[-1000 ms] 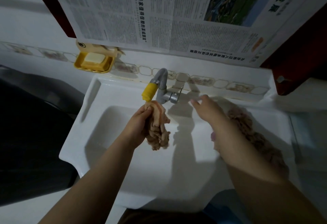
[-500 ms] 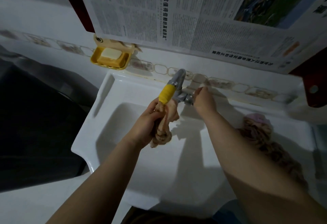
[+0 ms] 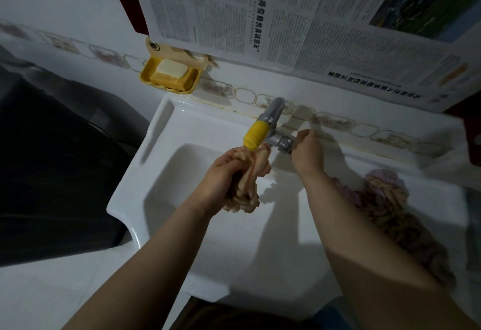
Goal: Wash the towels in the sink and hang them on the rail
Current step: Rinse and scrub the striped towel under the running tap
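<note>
My left hand [image 3: 220, 173] squeezes a bunched-up towel [image 3: 247, 181], fingers curled tight round it, right under the yellow tip of the tap [image 3: 256, 135] and over the white sink [image 3: 161, 173]. My right hand [image 3: 307, 152] is on the grey tap handle [image 3: 285, 144]. My fingers look curled on it, but I cannot see them well. I see no water coming out. I think I am about to turn it on or off. More towels [image 3: 390, 199] lie in a heap on the right side of the sink. A bar of soap sits in the yellow soap dish [image 3: 170, 75] on the wall. I see no rail and nothing hung up, so most of the job is still left.
</note>
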A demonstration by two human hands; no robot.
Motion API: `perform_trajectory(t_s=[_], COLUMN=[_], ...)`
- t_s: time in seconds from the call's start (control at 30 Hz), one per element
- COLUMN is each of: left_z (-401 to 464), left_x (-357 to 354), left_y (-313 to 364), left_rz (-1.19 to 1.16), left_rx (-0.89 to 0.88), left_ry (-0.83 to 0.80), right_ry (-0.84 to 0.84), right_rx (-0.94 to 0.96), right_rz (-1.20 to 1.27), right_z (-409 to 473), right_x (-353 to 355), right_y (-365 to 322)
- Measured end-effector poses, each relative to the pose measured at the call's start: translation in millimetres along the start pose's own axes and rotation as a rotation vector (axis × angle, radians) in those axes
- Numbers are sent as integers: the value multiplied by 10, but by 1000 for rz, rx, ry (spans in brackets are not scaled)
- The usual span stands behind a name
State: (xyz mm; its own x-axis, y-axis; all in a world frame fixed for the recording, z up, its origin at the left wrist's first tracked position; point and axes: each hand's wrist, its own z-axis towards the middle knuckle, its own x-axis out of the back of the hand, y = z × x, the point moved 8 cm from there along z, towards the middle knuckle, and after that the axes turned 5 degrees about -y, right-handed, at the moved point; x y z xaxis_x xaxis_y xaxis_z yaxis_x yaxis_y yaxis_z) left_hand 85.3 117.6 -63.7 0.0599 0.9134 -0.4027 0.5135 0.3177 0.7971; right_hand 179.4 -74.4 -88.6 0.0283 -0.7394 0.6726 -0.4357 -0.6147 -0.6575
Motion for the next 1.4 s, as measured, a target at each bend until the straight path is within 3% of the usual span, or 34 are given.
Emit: perform_trajectory(t_s=[0.13,0.23,0.3,0.37,0.43,0.5,0.6,0.63,0.7,0.77,0.87,0.93,1.07,1.23,1.33,1.4], left_z=[-2,-16,-19,-15,-7,26,91,87,81,114,208,292,488,435,534,447], left_x=[24,26,40,73,142,267,497,552,552,421,150,170,346,166,314,262], left_y=[-2,51,85,119,121,100,66,49,-16,-135,-293,-391,-550,-364,-192,-212], left_rz=[15,61,100,128,152,258,581,587,382,118,-50,-36,44,72,130,124], left_rx=[-10,-30,-37,-64,-75,-71,-24,8,86,187,242,271,288,328,239,293], left_ry=[22,19,16,25,53,127,367,445,515,505,448,463,398,332,311,266], right_ry=[-7,-110,-299,-525,-647,-583,-371,-333,-333,-345,-214,-151,-231,-122,-164,-160], right_rx=[-28,-183,-287,-218,-120,-20,23,32,52,63,30,4,152,6,159,152], right_rz=[74,285,365,362,409,417,505,539,506,385,284,305,136,113,11,-65], right_z=[-40,-84,-319,-561,-735,-748,-690,-717,-827,-928,-817,-769,-905,-611,-908,-895], right_x=[-10,-164,-347,-562,-703,-668,-465,-450,-568,-744,-703,-642,-851,-652,-697,-718], right_y=[4,96,57,-76,-160,-206,-259,-303,-395,-484,-519,-498,-597,-444,-685,-666])
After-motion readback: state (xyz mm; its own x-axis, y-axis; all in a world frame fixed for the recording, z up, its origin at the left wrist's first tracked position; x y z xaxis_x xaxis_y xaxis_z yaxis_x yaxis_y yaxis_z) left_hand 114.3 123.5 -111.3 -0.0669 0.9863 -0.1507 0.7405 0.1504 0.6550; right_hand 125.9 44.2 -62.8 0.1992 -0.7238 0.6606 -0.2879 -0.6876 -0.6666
